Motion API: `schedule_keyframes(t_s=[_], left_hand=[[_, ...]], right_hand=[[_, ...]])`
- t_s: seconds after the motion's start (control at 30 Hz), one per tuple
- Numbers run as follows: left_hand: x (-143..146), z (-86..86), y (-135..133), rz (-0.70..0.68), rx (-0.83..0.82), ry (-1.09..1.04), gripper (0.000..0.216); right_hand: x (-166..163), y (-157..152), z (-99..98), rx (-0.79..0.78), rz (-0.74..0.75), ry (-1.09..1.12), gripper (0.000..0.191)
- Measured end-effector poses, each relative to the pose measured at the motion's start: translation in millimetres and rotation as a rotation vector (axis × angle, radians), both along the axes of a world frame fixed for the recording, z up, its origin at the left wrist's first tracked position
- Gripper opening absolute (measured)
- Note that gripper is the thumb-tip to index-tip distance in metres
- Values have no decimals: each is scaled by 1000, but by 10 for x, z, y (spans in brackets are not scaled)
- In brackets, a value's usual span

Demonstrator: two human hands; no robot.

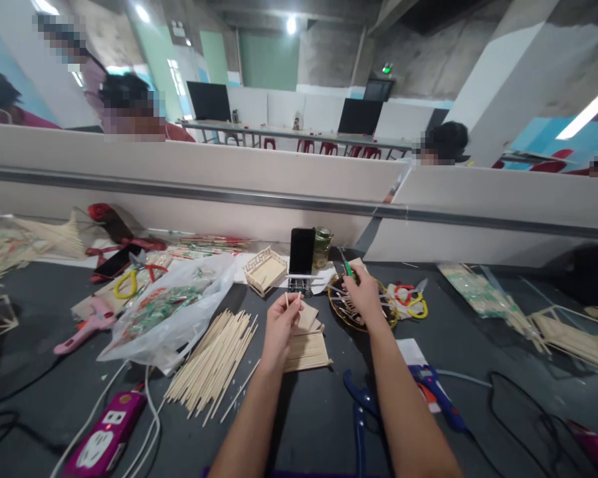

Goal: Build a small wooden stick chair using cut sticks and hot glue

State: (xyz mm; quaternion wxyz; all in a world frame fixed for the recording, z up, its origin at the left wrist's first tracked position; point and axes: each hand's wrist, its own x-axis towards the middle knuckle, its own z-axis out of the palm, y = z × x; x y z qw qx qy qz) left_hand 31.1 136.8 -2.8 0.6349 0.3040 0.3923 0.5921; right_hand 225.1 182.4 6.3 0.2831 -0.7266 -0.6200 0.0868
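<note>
Phone (301, 251) propped upright, screen dark, used as landmark. Left hand (283, 318) just in front of it, thumb and fingertips pinched closed on a short wooden stick piece (287, 299); exact length unclear, fingers hide part. Right hand (363, 295) to the phone's right, fingers curled around a green-handled tool (348, 268), thin tip up; tool type can't be told. That hand is above a round gold-rimmed tray (333, 313) with small pieces inside, right and in front of phone. Stick panel (307, 353) in front of phone, partly behind left hand. Loose wooden sticks (212, 365) piled front-left of phone, fretwork wooden box (265, 269) just left, glass jar (322, 247) just right. Farther left: plastic bag (179, 309), pink glue gun (90, 325). Front-right: blue-handled tool (360, 411), blue glue gun (436, 392). Purple power strip (107, 431) well front-left of phone.
</note>
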Motion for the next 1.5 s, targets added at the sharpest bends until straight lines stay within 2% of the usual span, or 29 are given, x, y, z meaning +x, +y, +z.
schedule_keyframes(t_s=[0.07,0.13,0.23,0.33,0.53,0.8,1.03,1.5], left_hand=[[-20,19,-10,19,30,34,46],[-42,53,-33,31,64,70,44],[-86,121,-86,26,112,113,41],[-137,197,-148,19,163,146,38],[-194,304,-228,70,267,253,30],[-242,318,-235,96,303,301,26],[-228,305,-255,8,265,214,27],[-255,349,-256,32,301,327,22]], right_hand=[[-105,-235,61,199,96,188,37],[-252,-460,76,286,185,229,35],[-467,-671,12,351,374,101,28],[-584,-713,-64,460,481,-44,28],[-591,-679,6,522,464,-237,27],[-610,-722,113,574,456,-374,30],[-590,-775,168,573,452,-402,30],[-534,-844,53,547,403,-384,31]])
